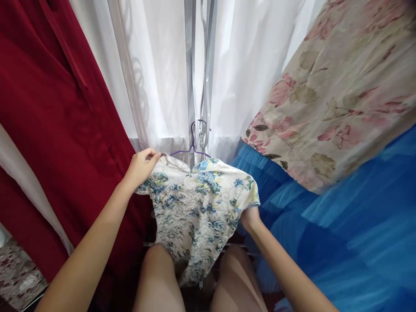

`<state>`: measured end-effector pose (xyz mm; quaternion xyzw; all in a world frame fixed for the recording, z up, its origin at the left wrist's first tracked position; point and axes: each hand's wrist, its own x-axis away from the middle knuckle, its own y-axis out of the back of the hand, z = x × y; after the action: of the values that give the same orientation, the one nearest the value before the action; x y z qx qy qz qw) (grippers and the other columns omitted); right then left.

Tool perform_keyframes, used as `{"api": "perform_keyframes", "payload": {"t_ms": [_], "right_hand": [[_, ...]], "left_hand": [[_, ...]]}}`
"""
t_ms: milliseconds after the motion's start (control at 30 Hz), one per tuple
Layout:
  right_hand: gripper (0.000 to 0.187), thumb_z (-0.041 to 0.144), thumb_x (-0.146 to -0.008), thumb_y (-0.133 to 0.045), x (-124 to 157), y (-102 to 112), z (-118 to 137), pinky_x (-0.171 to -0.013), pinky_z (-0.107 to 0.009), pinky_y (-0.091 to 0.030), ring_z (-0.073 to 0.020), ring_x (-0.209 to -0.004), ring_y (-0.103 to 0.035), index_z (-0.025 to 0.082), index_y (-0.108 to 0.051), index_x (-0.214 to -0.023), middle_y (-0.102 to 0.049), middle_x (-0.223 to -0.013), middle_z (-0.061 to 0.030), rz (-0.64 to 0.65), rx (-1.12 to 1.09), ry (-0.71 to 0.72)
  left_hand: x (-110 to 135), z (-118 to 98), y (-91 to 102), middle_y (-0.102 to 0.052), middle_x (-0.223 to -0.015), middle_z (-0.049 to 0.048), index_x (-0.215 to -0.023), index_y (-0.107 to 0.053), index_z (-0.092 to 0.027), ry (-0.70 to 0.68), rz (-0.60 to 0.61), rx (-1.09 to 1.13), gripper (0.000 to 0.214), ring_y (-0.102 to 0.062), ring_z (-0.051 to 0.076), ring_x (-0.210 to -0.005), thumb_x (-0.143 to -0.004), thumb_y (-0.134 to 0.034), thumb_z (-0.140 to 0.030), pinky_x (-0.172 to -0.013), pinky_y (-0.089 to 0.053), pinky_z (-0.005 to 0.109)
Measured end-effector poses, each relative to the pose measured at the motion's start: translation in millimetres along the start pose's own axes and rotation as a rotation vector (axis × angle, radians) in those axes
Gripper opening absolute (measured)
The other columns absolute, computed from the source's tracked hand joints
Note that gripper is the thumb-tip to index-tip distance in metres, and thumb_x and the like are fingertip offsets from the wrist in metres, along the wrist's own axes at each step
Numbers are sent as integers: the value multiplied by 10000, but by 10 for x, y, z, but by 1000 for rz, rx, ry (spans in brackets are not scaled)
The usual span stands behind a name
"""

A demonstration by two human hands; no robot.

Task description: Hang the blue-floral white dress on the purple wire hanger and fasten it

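A white floral blouse (198,199) with blue and green flowers hangs in front of my knees, its neckline upward. A purple wire hanger (193,141) shows above the neckline, its lower part hidden by the cloth. My left hand (144,167) is closed on the blouse's left shoulder, thumb and fingers pinching the edge near the hanger's end. At the other side my right hand (251,218) reaches under the short right sleeve; its fingers are hidden by the fabric, so their pose does not show.
Dark red cloth (65,108) hangs on the left, and sheer white curtains (162,65) with straps (204,86) hang ahead. On the right are a beige floral cloth (325,99) and blue tulle (341,242). My knees (159,277) are below the blouse.
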<state>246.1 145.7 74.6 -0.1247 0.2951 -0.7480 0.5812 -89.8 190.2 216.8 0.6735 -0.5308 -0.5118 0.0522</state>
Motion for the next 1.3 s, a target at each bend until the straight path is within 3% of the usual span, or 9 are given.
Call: {"api": "perform_keyframes", "payload": {"t_ms": [133, 300, 600, 833, 933, 1033, 1100, 1167, 1300], "right_hand": [[436, 636, -825, -624, -20, 69, 263, -804, -366, -576, -261, -955, -709, 238, -715, -978, -765, -943, -19, -112, 118, 73], [388, 602, -821, -656, -57, -286, 781, -612, -327, -550, -244, -708, -693, 215, -674, -821, -717, -713, -14, -160, 327, 222], [486, 611, -948, -460, 613, -915, 1033, -666, -312, -485, -231, -760, -613, 185, -685, -886, -690, -840, -68, 99, 687, 488], [428, 584, -948, -481, 232, -944, 1248, -635, -268, -450, -194, -725, -578, 205, -622, -809, -632, -783, -25, 178, 699, 425], [393, 506, -984, -459, 510, -994, 1215, -610, -259, -442, -176, -687, -557, 200, -611, -790, -613, -755, -18, 423, 839, 401], [239, 424, -938, -584, 906, -1016, 1111, -687, -274, -500, -187, -735, -612, 207, -659, -870, -661, -809, -28, 1067, 961, 286], [231, 393, -865, -695, 1003, -970, 1043, -803, -300, -536, -214, -871, -666, 228, -684, -1027, -713, -977, -53, 1338, 937, 203], [376, 348, -840, -727, 934, -858, 972, -957, -344, -517, -244, -1070, -658, 258, -653, -1198, -695, -1183, -72, 1289, 926, 203], [622, 204, -871, -629, 682, -574, 745, -1133, -495, -390, -291, -1349, -489, 310, -443, -1455, -525, -1461, -89, 848, 1110, 362]], "left_hand": [[37, -118, -14, -574, -736, 11, -769, -631, -177, -151, 74, 30, 390, -547, 167, -714, -975, -446, -451, -648, -390, 266], [32, -189, -29, -689, -1109, 73, -1117, -690, -206, -206, 91, 82, 349, -626, 253, -1045, -961, -471, -428, -906, -459, 319], [13, 124, -300, -719, -1025, 35, -1124, -663, -193, -106, -21, 122, 318, -654, 211, -949, -917, -432, -265, -842, -459, 268], [-62, 50, -394, -702, -915, 27, -1042, -678, -192, -48, -132, 171, 284, -638, 210, -884, -906, -479, -341, -778, -444, 266], [27, 160, -390, -596, -699, 0, -816, -634, -193, 39, -148, 116, 256, -563, 183, -710, -897, -488, -387, -662, -387, 260], [192, 300, -500, -444, -563, -22, -649, -485, -206, 112, -176, 161, 266, -450, 154, -577, -874, -457, -346, -583, -335, 261], [341, 307, -607, -427, -561, -24, -655, -434, -218, 127, -181, 197, 255, -431, 148, -551, -878, -415, -340, -560, -347, 263], [505, 196, -695, -473, -615, -12, -707, -431, -224, 130, -162, 238, 243, -462, 151, -574, -901, -377, -358, -566, -391, 265], [756, -322, -781, -509, -725, 31, -771, -400, -243, 170, -123, 553, 198, -504, 193, -687, -897, -357, -391, -651, -441, 319]]}}
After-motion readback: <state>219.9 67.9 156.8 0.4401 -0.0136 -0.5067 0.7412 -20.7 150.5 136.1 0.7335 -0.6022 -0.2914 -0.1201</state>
